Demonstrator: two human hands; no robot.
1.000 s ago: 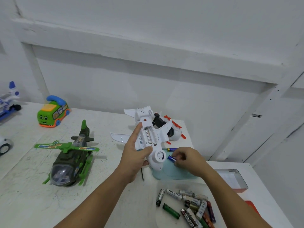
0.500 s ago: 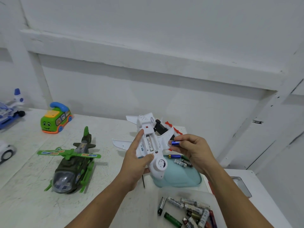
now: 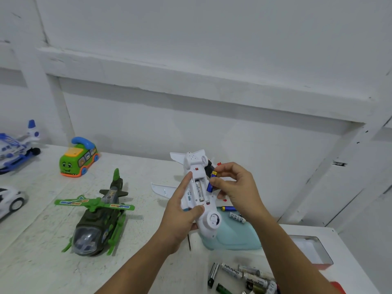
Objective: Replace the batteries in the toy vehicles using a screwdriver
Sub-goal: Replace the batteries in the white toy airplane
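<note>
A white toy plane (image 3: pixel 209 220) is held belly up above the table, gripped by my left hand (image 3: pixel 180 211) along its left side. Its battery compartment is open, with a white battery (image 3: pixel 199 190) lying inside. My right hand (image 3: pixel 235 187) pinches a blue battery (image 3: pixel 211 181) with a gold end, held against the right edge of the compartment. Several loose batteries (image 3: pixel 239 274) lie on a clear tray at the bottom right. A thin dark screwdriver shaft (image 3: pixel 188 241) pokes out below my left hand on the table.
A green toy helicopter (image 3: pixel 96 215) sits to the left. A green bus toy (image 3: pixel 77 158), a blue-white plane (image 3: pixel 17 145) and a white car (image 3: pixel 9 200) stand further left. A light blue dish (image 3: pixel 235 236) holds two batteries (image 3: pixel 234 213). An open tin (image 3: pixel 311 253) sits at right.
My right hand lifted the blue battery from the light blue dish and brought it up to the plane's open compartment. My left hand kept holding the plane, which rose slightly.
</note>
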